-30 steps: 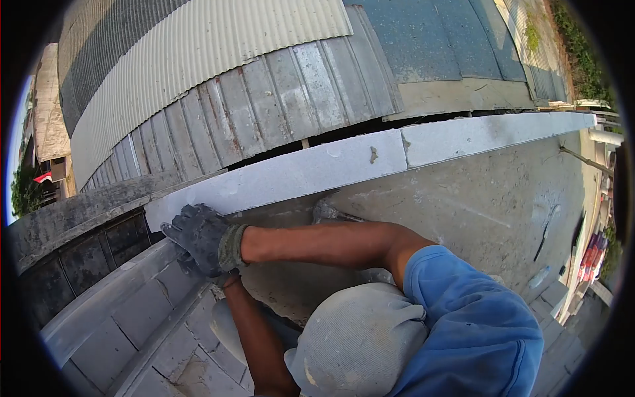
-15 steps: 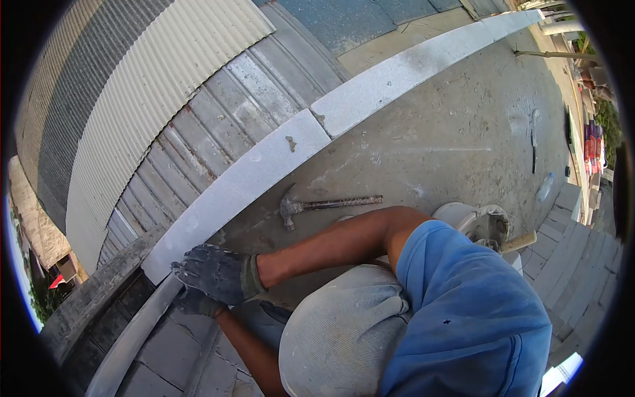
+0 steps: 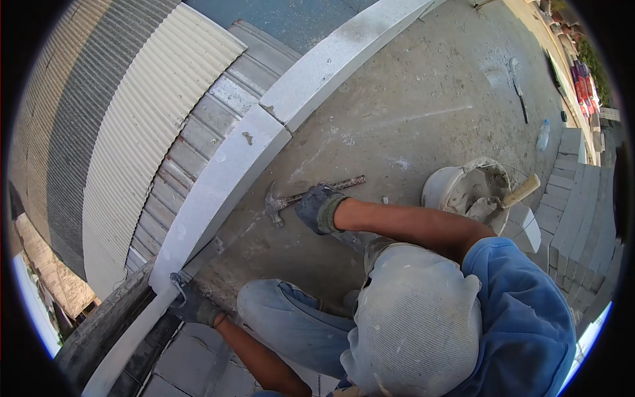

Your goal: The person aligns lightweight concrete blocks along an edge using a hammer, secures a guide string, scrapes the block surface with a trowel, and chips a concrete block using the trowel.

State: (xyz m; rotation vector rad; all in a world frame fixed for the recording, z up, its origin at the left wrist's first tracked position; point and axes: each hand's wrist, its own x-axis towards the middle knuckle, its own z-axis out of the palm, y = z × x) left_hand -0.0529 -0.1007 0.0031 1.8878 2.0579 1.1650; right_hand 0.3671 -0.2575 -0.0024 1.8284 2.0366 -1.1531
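Note:
My right hand [image 3: 319, 209], in a dark work glove, has its fingers curled round the middle of the handle of a claw hammer [image 3: 273, 205] lying on the concrete floor. Down at the left, my gloved left hand [image 3: 193, 301] is closed at the joint where a white block [image 3: 221, 175] meets a long pale curved strip [image 3: 129, 341]. A thin grey piece shows along its fingers; what it is I cannot make out. A second white block [image 3: 331, 63] continues the row, with a narrow gap at the seam.
A bucket [image 3: 442, 188] of grey mix stands at the right, with a wooden-handled tool [image 3: 520, 192] in it. Stacked grey blocks [image 3: 569, 212] lie beyond. Corrugated roofing [image 3: 155, 126] borders the block row. A plastic bottle [image 3: 543, 135] lies on the floor.
My right hand has left the block joint and moved to the hammer handle. My left hand has stayed at the joint. The view has shifted, showing more of the bucket.

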